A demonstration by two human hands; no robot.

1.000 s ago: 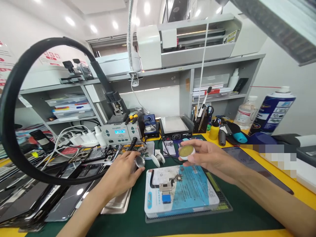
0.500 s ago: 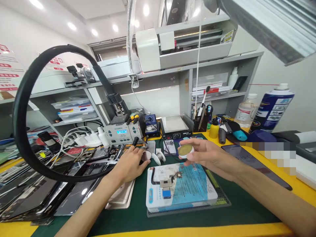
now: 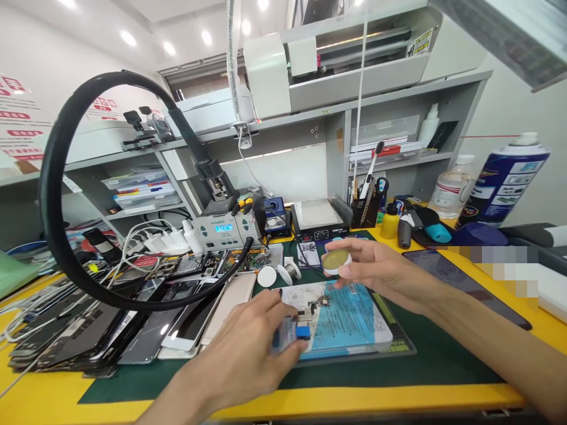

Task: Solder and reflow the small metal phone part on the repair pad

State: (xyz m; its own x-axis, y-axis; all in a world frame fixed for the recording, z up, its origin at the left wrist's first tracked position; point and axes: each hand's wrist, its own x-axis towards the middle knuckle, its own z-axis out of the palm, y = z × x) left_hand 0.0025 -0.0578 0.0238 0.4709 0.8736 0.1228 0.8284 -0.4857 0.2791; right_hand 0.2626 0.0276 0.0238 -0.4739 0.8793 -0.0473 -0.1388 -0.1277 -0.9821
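My right hand [image 3: 376,268] grips a small round tub of yellowish paste [image 3: 336,261] by its sides, above the far edge of a blue-and-white box [image 3: 349,324]. My left hand [image 3: 257,336] is at the box's left side, thumb and fingers apart around a small phone part with a blue end [image 3: 303,332]. Its fingers partly hide that part, and whether they touch it I cannot tell. A small metal piece [image 3: 323,301] lies farther back on the box. Beyond my left hand, a round white lid [image 3: 267,276] lies beside a spool of solder wire [image 3: 289,274].
Several phones and screens [image 3: 146,330] are spread at the left. A thick black hose [image 3: 48,189] loops from the hot air station [image 3: 224,228] across the left side. A heating plate [image 3: 316,215] stands at the back, a spray can [image 3: 502,177] at the right, a dark phone [image 3: 465,286] before it.
My left hand has moved from the white lid toward me and right, to the box. The lid now lies uncovered on the mat. My right hand still holds the tub.
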